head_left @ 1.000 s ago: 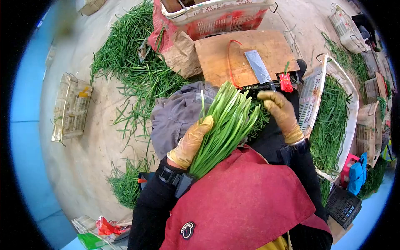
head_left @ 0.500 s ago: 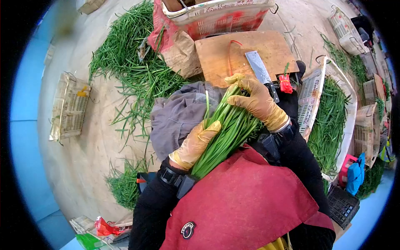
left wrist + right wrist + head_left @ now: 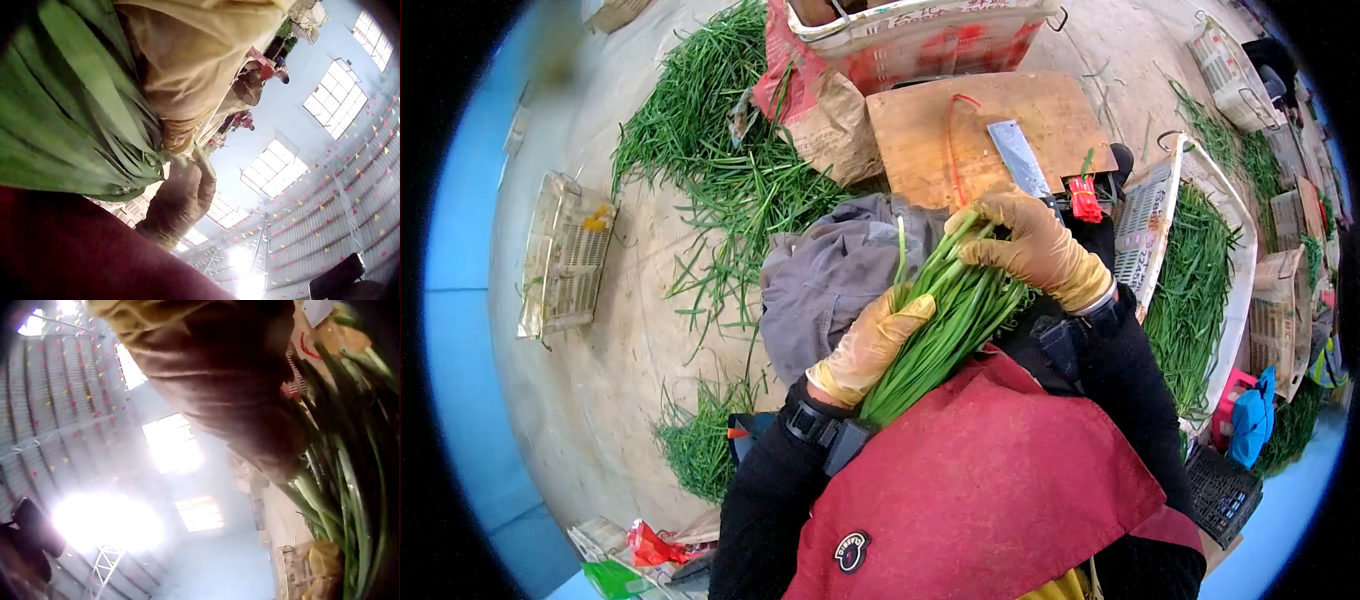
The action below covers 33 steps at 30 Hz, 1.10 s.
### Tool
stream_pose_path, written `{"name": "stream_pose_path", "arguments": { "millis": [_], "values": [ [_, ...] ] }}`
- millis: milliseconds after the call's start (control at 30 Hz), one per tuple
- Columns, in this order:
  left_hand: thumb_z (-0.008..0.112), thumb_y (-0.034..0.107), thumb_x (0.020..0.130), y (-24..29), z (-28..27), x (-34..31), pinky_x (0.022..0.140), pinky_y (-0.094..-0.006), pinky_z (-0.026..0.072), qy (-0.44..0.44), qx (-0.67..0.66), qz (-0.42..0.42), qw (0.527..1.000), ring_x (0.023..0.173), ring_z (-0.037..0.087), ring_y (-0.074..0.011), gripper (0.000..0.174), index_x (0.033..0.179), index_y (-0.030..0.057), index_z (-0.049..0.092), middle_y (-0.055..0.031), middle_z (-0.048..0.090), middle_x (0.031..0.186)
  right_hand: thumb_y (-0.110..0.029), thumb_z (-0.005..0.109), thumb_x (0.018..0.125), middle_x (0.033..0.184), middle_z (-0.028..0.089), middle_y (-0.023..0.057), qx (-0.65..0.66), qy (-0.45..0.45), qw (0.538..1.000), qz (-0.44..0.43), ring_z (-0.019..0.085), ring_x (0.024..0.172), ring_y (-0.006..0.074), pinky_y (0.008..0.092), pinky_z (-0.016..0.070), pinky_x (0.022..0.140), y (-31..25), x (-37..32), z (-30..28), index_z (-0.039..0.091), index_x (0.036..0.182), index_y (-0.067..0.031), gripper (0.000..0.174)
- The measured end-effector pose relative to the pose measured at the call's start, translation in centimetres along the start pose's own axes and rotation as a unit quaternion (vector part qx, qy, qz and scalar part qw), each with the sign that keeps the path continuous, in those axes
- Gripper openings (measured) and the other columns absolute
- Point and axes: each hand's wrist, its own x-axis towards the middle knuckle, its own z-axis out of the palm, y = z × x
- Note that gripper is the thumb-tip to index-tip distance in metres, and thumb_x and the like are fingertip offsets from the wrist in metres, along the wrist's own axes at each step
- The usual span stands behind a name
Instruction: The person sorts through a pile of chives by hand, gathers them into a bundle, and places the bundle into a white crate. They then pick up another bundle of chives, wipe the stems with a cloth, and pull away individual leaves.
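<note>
A thick bunch of garlic chives lies slanted in front of the red apron, pale stem ends pointing up and away. Around its near left side, my gloved left hand grips the bunch, thumb across the stalks. At the far end my gloved right hand pinches several stem ends between thumb and fingers. In the left wrist view the flat green leaves spread beside the glove. The right wrist view has the stalks below the right hand's dark, shaded glove.
Ahead lies a wooden board with a cleaver and a bundle of red ties at its edge. A white crate of chives stands at right. Loose chives heap on the floor at left, near another crate.
My right hand has come left from beside the bunch onto its stem ends and now pinches some. My left hand keeps its grip, shifted slightly right.
</note>
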Motion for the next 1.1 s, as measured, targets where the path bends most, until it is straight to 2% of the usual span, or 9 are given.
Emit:
{"name": "stream_pose_path", "arguments": {
  "millis": [200,333,433,567,667,767,867,933,1100],
  "values": [
    [0.061,0.033,0.098,-0.3,-0.1,0.1,0.084,-0.0256,0.0502,0.021,0.046,-0.011,0.999,0.094,0.060,-0.0088,0.042,0.126,0.0020,0.055,-0.0020,0.064,0.110,-0.007,0.069,0.081,0.095,0.070,0.0096,-0.058,-0.132,0.989,-0.011,0.066,0.090,0.0187,0.0328,0.0512,0.082,-1.0,-0.2,-2.5,0.065,0.107,-0.0021,0.027],
    [0.061,0.030,0.098,-0.7,-0.3,0.3,0.087,-0.0273,0.0506,0.014,0.029,-0.024,0.999,0.097,0.061,-0.0102,0.042,0.128,0.0015,0.054,-0.0033,0.064,0.113,-0.010,0.066,0.078,0.096,0.069,0.0169,-0.171,-0.130,0.976,-0.045,0.066,0.093,0.0351,0.0397,0.0512,0.084,-0.5,-0.4,-2.5,0.064,0.106,-0.0029,0.029],
    [0.060,0.029,0.098,-1.0,-0.3,0.4,0.090,-0.0287,0.0506,0.016,0.014,-0.022,1.000,0.101,0.061,-0.0123,0.044,0.131,0.0012,0.053,-0.0048,0.064,0.118,-0.012,0.065,0.077,0.095,0.068,0.0183,-0.318,-0.103,0.942,-0.035,0.063,0.091,0.0398,0.0441,0.0505,0.082,0.4,-0.2,-2.2,0.066,0.102,-0.0045,0.026],
    [0.060,0.028,0.098,-0.9,-0.3,0.5,0.094,-0.0298,0.0498,-0.001,-0.018,-0.011,1.000,0.106,0.062,-0.0147,0.046,0.135,0.0012,0.050,-0.0061,0.063,0.122,-0.007,0.064,0.075,0.085,0.068,0.0149,-0.294,0.024,0.954,-0.043,0.063,0.083,0.0338,0.0417,0.0505,0.077,2.5,-1.0,-4.3,0.070,0.097,-0.0049,0.023],
    [0.060,0.028,0.098,-0.8,-0.3,0.4,0.095,-0.0304,0.0497,0.005,-0.022,-0.018,1.000,0.107,0.062,-0.0151,0.046,0.135,0.0015,0.050,-0.0063,0.063,0.122,-0.014,0.065,0.082,0.085,0.067,0.0164,-0.264,0.045,0.963,0.009,0.063,0.087,0.0374,0.0454,0.0495,0.079,2.0,-1.8,-5.5,0.069,0.093,-0.0051,0.014],
    [0.060,0.028,0.098,-0.7,-0.1,0.5,0.093,-0.0297,0.0504,-0.004,-0.020,-0.021,1.000,0.104,0.062,-0.0143,0.045,0.134,0.0017,0.051,-0.0060,0.064,0.121,-0.017,0.064,0.085,0.088,0.067,0.0146,-0.244,0.087,0.959,-0.118,0.063,0.090,0.0355,0.0446,0.0484,0.083,-0.1,-1.3,-4.1,0.070,0.096,-0.0060,0.016],
    [0.061,0.029,0.098,-0.3,0.3,0.3,0.090,-0.0283,0.0512,0.004,-0.018,-0.031,0.999,0.101,0.062,-0.0131,0.044,0.132,0.0017,0.052,-0.0052,0.064,0.119,-0.018,0.066,0.085,0.099,0.068,0.0126,-0.298,0.029,0.938,-0.176,0.061,0.103,0.0314,0.0405,0.0449,0.093,-1.6,-0.1,-2.0,0.070,0.108,-0.0069,0.026],
    [0.062,0.029,0.098,-0.5,0.3,0.3,0.087,-0.0269,0.0515,0.015,-0.014,-0.020,1.000,0.099,0.062,-0.0119,0.043,0.130,0.0018,0.053,-0.0042,0.065,0.117,-0.021,0.065,0.085,0.099,0.068,0.0111,-0.293,-0.046,0.944,-0.142,0.059,0.105,0.0318,0.0418,0.0418,0.096,-1.5,0.4,-0.4,0.071,0.105,-0.0069,0.025],
    [0.062,0.029,0.098,-0.4,0.5,0.1,0.083,-0.0252,0.0519,0.039,-0.009,0.004,0.999,0.095,0.062,-0.0101,0.042,0.129,0.0019,0.054,-0.0026,0.065,0.112,-0.018,0.062,0.087,0.087,0.067,0.0127,-0.259,-0.032,0.962,-0.082,0.062,0.086,0.0323,0.0417,0.0476,0.082,1.1,1.0,2.1,0.070,0.089,-0.0055,0.015]
  ]
}}
